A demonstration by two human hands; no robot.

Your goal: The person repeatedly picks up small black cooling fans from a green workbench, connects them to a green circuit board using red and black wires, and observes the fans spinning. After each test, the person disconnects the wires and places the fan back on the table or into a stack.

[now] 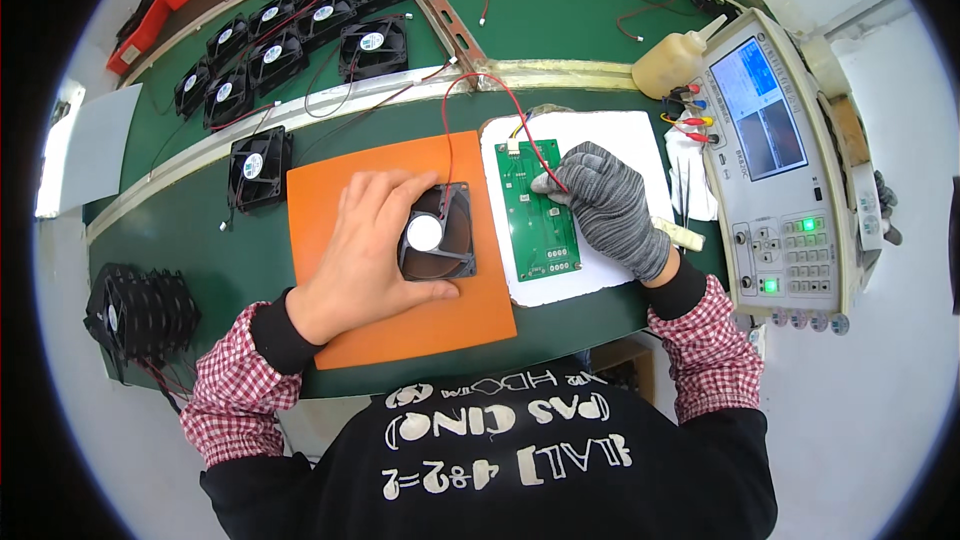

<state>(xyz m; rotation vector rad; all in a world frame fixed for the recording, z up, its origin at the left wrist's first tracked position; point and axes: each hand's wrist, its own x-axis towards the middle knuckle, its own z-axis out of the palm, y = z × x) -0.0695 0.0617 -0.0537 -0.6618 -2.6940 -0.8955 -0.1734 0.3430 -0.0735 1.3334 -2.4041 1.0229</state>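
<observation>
On an orange mat (390, 335) lies a square black cooling fan (456, 233) with a white round hub label. My bare left hand (365, 240) is wrapped round the fan's left side, thumb at its near edge and fingers at its far edge. A red wire (500, 81) rises from the fan and arcs over to my right hand (610, 205), which wears a grey striped glove. Those gloved fingers pinch the wire's end over a green circuit board (535, 230); the tip is hidden. The board rests on a white pad (625, 135).
A tester with a lit screen (757, 107) stands at the right, beside a yellowish squeeze bottle (668, 62). Several black fans (275, 58) lie at the far left, with one single fan (260, 168) nearer. A stack of fans (145, 310) stands at the left edge.
</observation>
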